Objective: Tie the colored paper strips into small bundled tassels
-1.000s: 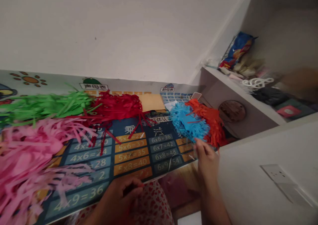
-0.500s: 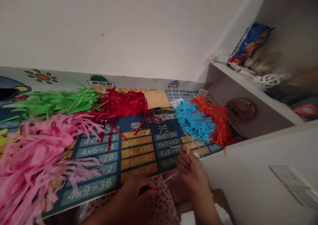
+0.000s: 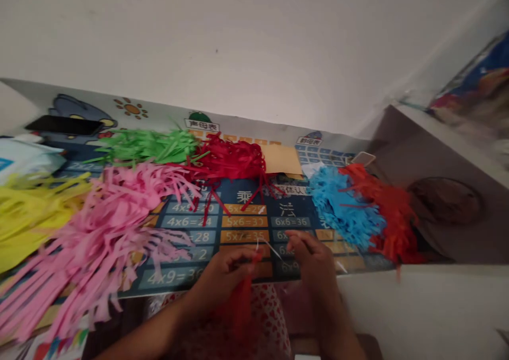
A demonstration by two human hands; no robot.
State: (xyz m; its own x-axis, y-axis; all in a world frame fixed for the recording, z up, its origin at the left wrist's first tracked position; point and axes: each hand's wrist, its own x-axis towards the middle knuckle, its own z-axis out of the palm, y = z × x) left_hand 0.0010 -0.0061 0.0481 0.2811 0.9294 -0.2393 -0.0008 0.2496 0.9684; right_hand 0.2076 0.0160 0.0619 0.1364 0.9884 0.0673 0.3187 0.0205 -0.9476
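At the table's near edge, my left hand is closed on an orange-red paper tassel. Its strips hang down over my lap, blurred. A thin white string comes out of the tassel's top and runs right toward my right hand. That hand is closed, its fingers curled and pinched by the string; the exact contact is blurred. Left of my hands lies a pink bundle of paper strips. To the right, blue fringed paper lies against orange-red fringed paper.
Green strips, red strips and a tan paper sheet lie along the back. At left are yellow strips, a pale blue packet and a black phone. A shelf panel bounds the right side.
The view has swung left, bringing in the phone and yellow strips. Both hands are raised over the table edge, and the orange-red tassel now shows in my left hand.
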